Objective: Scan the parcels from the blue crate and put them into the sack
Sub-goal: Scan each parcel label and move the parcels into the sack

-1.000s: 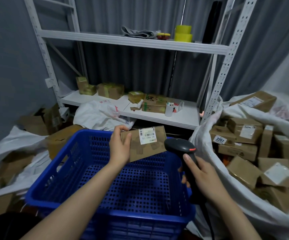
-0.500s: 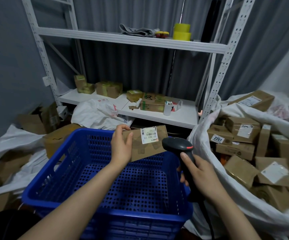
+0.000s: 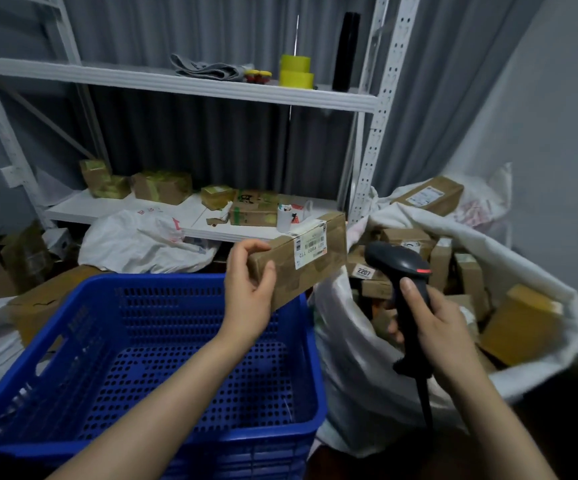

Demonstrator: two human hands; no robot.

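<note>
Cardboard parcel [image 3: 301,261] held above the far right corner of the blue crate [image 3: 163,282], with the scanner [image 3: 398,261] just beside it.

The left hand [image 3: 249,296] grips the parcel's left end, fingers curled over its top edge, and the white barcode label faces the camera. The right hand [image 3: 443,327] is wrapped round the black scanner's handle, and the scanner's head sits just right of the parcel, over the mouth of the sack [image 3: 360,375]. The white sack stands against the crate's right side, open and heaped with brown boxes [image 3: 519,323], several labelled, one marked 2207. The crate's perforated floor shows. Small taped cartons [image 3: 163,187] sit on the lower shelf [image 3: 107,209] behind.
</note>
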